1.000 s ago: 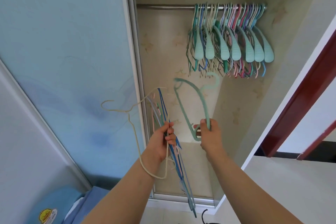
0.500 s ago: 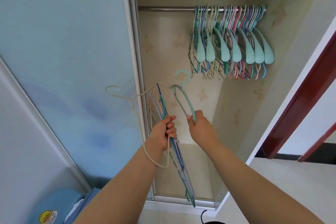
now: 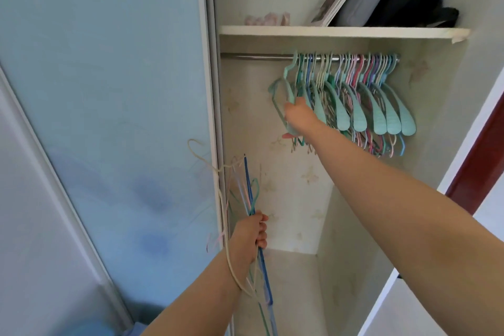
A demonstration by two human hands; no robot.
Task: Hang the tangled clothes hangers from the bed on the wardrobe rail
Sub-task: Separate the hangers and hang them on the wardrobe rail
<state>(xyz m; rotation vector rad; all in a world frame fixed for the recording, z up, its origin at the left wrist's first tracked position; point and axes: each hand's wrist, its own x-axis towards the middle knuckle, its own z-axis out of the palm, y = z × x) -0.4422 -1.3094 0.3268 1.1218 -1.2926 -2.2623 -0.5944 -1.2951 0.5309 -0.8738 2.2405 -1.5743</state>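
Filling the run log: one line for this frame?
step: hanging teal hanger | right hand grips it, hook on rail | left hand holds hanger bundle | hung row to right

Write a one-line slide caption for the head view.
Right hand hooks a teal hanger onto the wardrobe rail while the left hand holds the remaining hanger bundle.

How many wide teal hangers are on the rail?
7: six hang in a row on the rail, from rightward to; the seventh, at the row's left end, is in the right hand. Thin hangers may hide more.
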